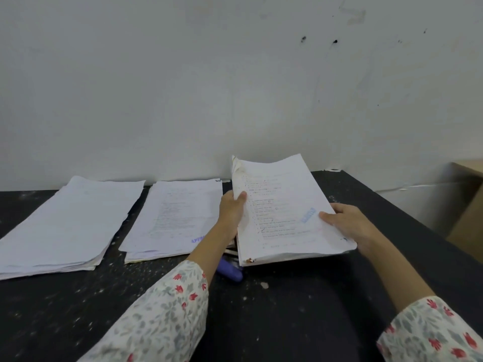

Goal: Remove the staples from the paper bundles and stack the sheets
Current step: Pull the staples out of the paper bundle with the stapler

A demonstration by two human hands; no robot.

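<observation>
A thick paper bundle (pixel 283 205) with printed text and a blue stamp is lifted off the dark table (pixel 261 322), tilted toward me. My left hand (pixel 231 210) grips its left edge, thumb on top. My right hand (pixel 347 223) grips its right edge, thumb on the top sheet. A rusty staple shows at the bundle's near left corner. Two paper stacks lie flat on the table: a middle stack (pixel 175 218) with printed text, and a left stack (pixel 65 223) with a blank top sheet.
A purple tool (pixel 231 270), partly hidden, lies on the table under the raised bundle. A white wall (pixel 235 87) rises right behind the table. A cardboard box (pixel 467 210) stands past the table's right edge. Pale specks dot the tabletop.
</observation>
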